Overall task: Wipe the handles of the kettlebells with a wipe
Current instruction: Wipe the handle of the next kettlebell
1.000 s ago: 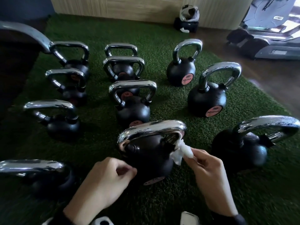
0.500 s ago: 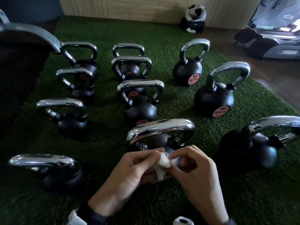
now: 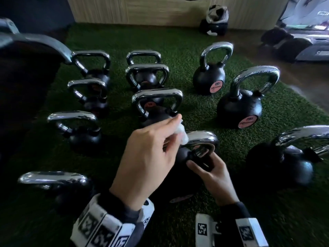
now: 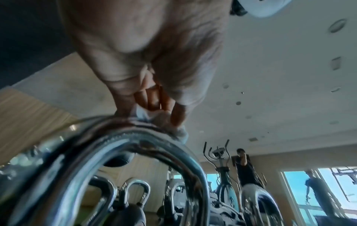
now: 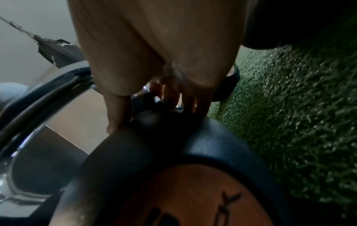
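The nearest middle kettlebell [image 3: 179, 175] is black with a chrome handle [image 3: 203, 138]. My left hand [image 3: 170, 132] pinches a crumpled white wipe [image 3: 183, 135] and presses it onto the top of that handle. In the left wrist view my fingers [image 4: 154, 100] bunch the wipe [image 4: 142, 113] on the chrome arch [image 4: 135, 137]. My right hand [image 3: 201, 161] grips the right foot of the handle where it meets the body. The right wrist view shows the right hand [image 5: 152, 116], thumb and fingers around that foot, above the black body [image 5: 203, 146] and its orange label [image 5: 193, 198].
Several more kettlebells stand in rows on the green turf [image 3: 204, 111], the closest at the right [image 3: 284, 163] and at the left [image 3: 53, 179]. A treadmill [image 3: 306, 50] and a bag [image 3: 215, 20] lie beyond the mat. Two people [image 4: 245, 166] stand near an elliptical.
The wipe went from my right hand to my left. The left hand rose onto the top of the handle, and the right hand dropped to grip the handle's right foot.
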### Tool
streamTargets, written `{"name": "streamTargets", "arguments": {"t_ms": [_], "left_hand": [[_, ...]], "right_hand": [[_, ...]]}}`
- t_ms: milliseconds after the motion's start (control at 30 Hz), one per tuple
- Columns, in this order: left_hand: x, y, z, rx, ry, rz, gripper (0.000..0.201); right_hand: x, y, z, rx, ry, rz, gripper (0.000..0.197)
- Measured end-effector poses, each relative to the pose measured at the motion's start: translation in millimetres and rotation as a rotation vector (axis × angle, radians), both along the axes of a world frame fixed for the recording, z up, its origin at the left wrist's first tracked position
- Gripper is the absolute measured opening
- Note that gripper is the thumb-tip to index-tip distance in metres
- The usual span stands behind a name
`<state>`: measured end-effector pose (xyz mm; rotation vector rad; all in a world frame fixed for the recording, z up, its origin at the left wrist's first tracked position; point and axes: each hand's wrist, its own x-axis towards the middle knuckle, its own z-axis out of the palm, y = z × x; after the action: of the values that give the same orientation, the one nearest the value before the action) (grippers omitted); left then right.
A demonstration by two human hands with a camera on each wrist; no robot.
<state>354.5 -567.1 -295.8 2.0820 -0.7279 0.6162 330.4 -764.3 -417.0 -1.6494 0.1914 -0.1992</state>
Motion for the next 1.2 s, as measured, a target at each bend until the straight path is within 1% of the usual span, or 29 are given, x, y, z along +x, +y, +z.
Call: {"name": "streamTargets", "arguments": {"t_ms": [67, 133, 200, 267, 333, 467, 533, 633, 667, 733, 800, 867, 967, 1033, 1100, 1200], "left_hand": [[1.9, -10.6, -3.5, 0.035, 0.005, -0.014, 0.021], [-1.8, -17.1, -7.8, 0.082, -0.013, -0.003, 0.019], [-2.7, -12.5, -9.1, 0.081, -0.015, 0.021, 0.018], [-0.2, 0.4, -10.2, 0.021, 0.001, 0.064, 0.015], [1.0, 9.4, -13.5, -0.026, -0.008, 0.097, 0.017], [-8.4, 1.3, -28.2, 0.042, -0.111, 0.086, 0.022], [-10.9, 7.4, -37.3, -0.044, -0.104, 0.111, 0.022], [-13.4, 25.0, -55.2, -0.261, -0.032, 0.169, 0.027], [-15.5, 27.8, -61.6, -0.300, -0.023, 0.172, 0.028], [-19.8, 27.3, -72.7, -0.324, -0.033, 0.176, 0.028], [-22.0, 25.5, -82.9, -0.357, -0.009, 0.182, 0.028], [-22.7, 28.9, -96.4, -0.461, 0.063, 0.183, 0.029], [-24.7, 35.0, -113.6, -0.610, 0.217, 0.157, 0.035], [-28.0, 35.6, -118.0, -0.657, 0.257, 0.146, 0.034], [-29.9, 32.6, -118.7, -0.698, 0.255, 0.150, 0.033], [-32.4, 27.7, -126.9, -0.714, 0.278, 0.178, 0.032]], "right_hand": [[4.6, 5.5, -3.3, -0.017, -0.030, -0.042, 0.028], [5.3, 6.1, -6.7, -0.026, -0.057, -0.060, 0.023], [5.5, 4.6, -10.4, -0.045, -0.072, -0.065, 0.021], [6.0, 4.3, -13.1, -0.044, -0.066, -0.067, 0.020], [6.8, 4.5, -15.3, -0.030, -0.057, -0.075, 0.020], [6.9, 5.1, -18.5, -0.015, -0.065, -0.087, 0.026], [7.1, 4.8, -19.5, 0.001, -0.060, -0.079, 0.029], [7.0, 3.0, -21.3, 0.025, -0.043, -0.056, 0.028], [6.7, 2.7, -21.1, 0.029, -0.039, -0.057, 0.027], [6.3, 3.0, -20.0, 0.031, -0.044, -0.064, 0.025], [6.2, 4.0, -19.6, 0.019, -0.051, -0.066, 0.024], [6.3, 5.0, -18.5, 0.018, -0.054, -0.067, 0.024], [6.0, 5.1, -17.3, 0.032, -0.055, -0.066, 0.030], [5.7, 5.3, -18.1, 0.030, -0.058, -0.063, 0.030], [6.1, 4.6, -18.6, 0.025, -0.058, -0.067, 0.027], [5.6, 5.2, -18.2, 0.023, -0.054, -0.071, 0.027]]}}
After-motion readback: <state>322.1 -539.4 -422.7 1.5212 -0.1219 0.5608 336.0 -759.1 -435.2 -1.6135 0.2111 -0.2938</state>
